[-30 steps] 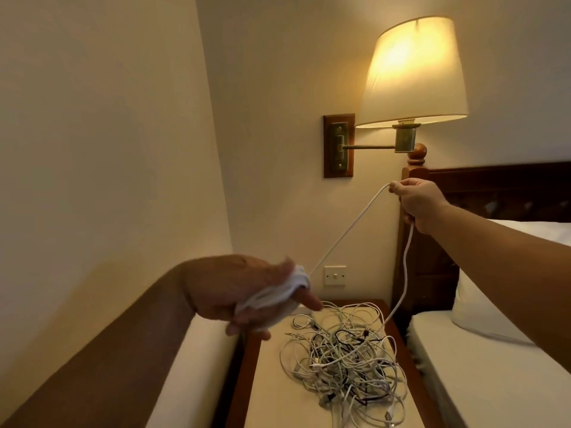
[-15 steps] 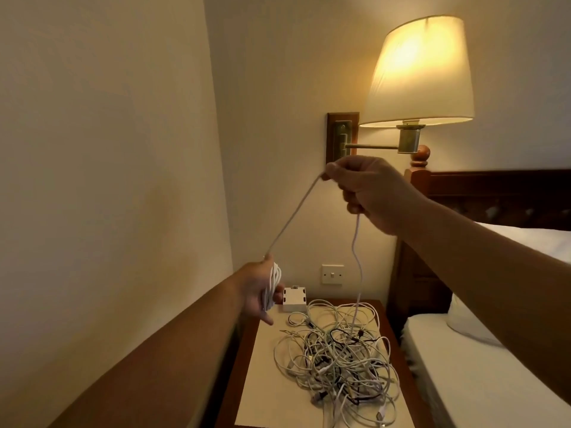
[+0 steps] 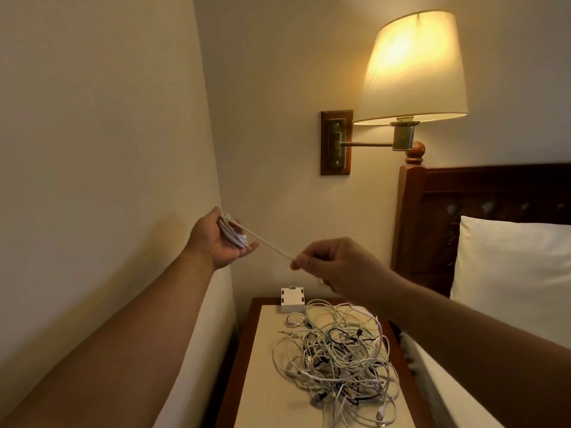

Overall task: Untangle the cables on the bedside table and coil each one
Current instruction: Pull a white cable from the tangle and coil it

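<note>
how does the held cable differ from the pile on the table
The held cable runs taut between left hand and right hand; the pile lies slack on the bedside table. The held cable is partly coiled; the pile is tangled. The held cable is white; the pile adds black ones. Both are thin.

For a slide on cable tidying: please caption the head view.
Left hand holds a half-coiled white cable while right hand pinches its taut strand above the tangled cables.

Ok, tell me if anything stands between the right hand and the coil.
Nothing visible. The white cable runs through open air from the right hand to the coil in the left hand; the cable tangle lies below on the bedside table.
</note>
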